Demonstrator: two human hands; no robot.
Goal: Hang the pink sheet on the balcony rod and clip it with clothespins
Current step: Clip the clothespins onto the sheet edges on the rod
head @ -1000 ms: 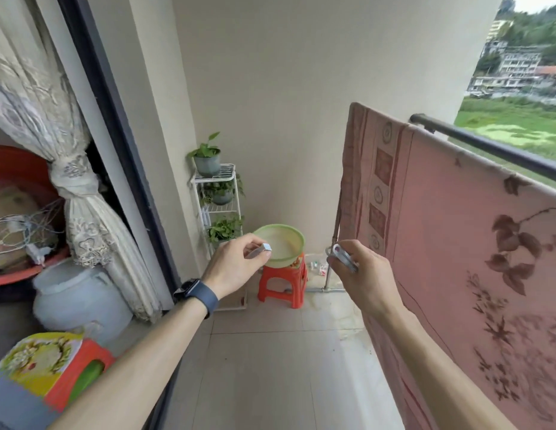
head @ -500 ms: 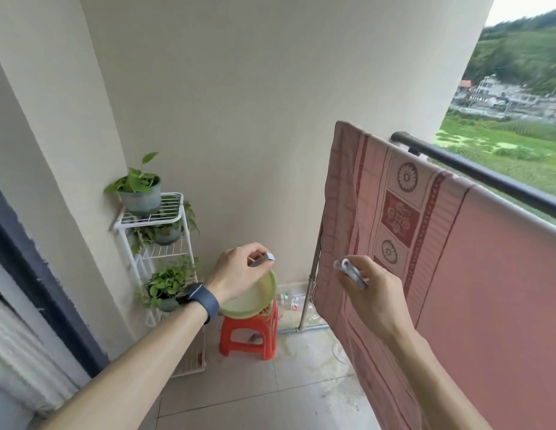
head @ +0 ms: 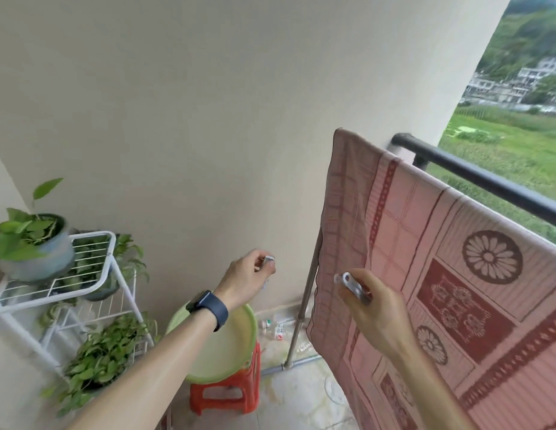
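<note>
The pink sheet [head: 425, 243], patterned with dark red flowers and squares, hangs draped over a rod on the right, just inside the black balcony railing [head: 475, 178]. Its left edge hangs free. My right hand [head: 372, 308] is in front of the sheet, shut on a silver clothespin [head: 352, 285] that points up and left. My left hand [head: 250, 279], with a dark watch on the wrist, holds a second silver clothespin [head: 268, 260] between its fingertips, left of the sheet's edge.
A white wire plant shelf [head: 84, 274] with potted green plants stands at the left. A green basin [head: 227, 346] rests on a red plastic stool [head: 230, 389] below my left arm. A grey stand pole [head: 301, 305] rises by the sheet's edge. The beige wall is straight ahead.
The view has swung right and upward, away from the doorway and curtain. Both hands have risen slightly toward the sheet's left end, still holding their clothespins.
</note>
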